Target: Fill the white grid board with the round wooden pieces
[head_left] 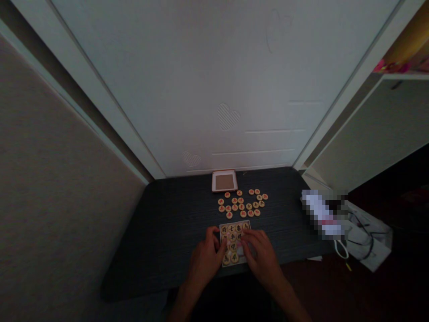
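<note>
A shallow tray (249, 259) of round wooden xiangqi pieces with dark characters lies near the front edge of the table. My left hand (205, 256) is closed on the tray's left side, its thumb over the pieces along that edge. From the right, my right hand (264, 254) reaches over the tray. Its thumb and index finger close around a xiangqi piece (239, 236) in the second row, partly hidden by the fingertips. A pale patch of tray floor shows below that hand. Beyond the tray, several loose pieces, mostly red-lettered, such as one xiangqi piece (229, 215), lie scattered face up.
An open box lid (224, 182) with a brown inside stands at the back of the dark table (161, 223), by a white panel (201, 89) with heart patterns. A white bag (365, 237) with cables and a blurred pale object (321, 214) are at the right.
</note>
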Demonstrator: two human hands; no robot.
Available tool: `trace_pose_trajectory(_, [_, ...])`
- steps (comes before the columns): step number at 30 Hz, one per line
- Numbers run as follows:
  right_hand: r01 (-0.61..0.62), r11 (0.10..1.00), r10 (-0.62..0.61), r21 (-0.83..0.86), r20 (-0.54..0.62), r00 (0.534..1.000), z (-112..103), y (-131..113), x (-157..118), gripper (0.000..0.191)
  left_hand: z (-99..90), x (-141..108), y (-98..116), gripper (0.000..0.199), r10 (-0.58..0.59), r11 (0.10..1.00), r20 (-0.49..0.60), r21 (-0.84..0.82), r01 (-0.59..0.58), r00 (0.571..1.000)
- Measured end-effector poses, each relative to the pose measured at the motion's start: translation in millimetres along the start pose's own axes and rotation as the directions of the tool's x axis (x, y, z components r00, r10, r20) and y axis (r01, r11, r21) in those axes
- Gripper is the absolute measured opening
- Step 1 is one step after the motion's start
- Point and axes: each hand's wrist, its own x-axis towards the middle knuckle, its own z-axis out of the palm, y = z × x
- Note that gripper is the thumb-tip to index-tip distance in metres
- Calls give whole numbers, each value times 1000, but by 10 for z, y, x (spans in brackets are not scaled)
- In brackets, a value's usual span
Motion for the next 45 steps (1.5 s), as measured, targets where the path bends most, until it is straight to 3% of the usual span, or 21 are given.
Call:
trace_pose_trajectory(5, [-105, 994, 103, -9, -97, 990, 11, 153, -59, 22, 10, 3, -18, 26, 4, 1000, 4, 9, -4, 1000])
trace_pose_trajectory(17, [-139, 985, 142, 99, -28, 989, 76, 188, -73, 22, -22, 39, -129, 25, 63, 993, -18, -101, -65, 998])
trace_pose_trajectory(27, [-115, 989, 121, 94, -56, 991, 40, 142, -38, 20, -97, 53, 124, 54, -79, 989, 11, 124, 77, 997])
trace_pose_trajectory(32, [-104, 991, 110, 85, -68, 992, 17, 176, -41, 19, -78, 75, 134, 57, -94, 978, 23, 188, 88, 995])
trace_pose_trajectory(35, [-97, 993, 104, 64, -100, 990, -59, 289, 20, 20, -94, 91, 74, 57, -79, 986, 26, 147, 74, 997])
trace_pose_trajectory(42, [-104, 992, 90, -71, -173, 981, -376, 811, 389, 23, -215, 195, -183, 40, 97, 995, -106, 2, -97, 990])
trace_pose_trajectory(45, [-78, 989, 57, -125, -162, 985, -440, 1001, 543, 25, -205, 220, -276, 34, 116, 993, -137, 6, -117, 984])
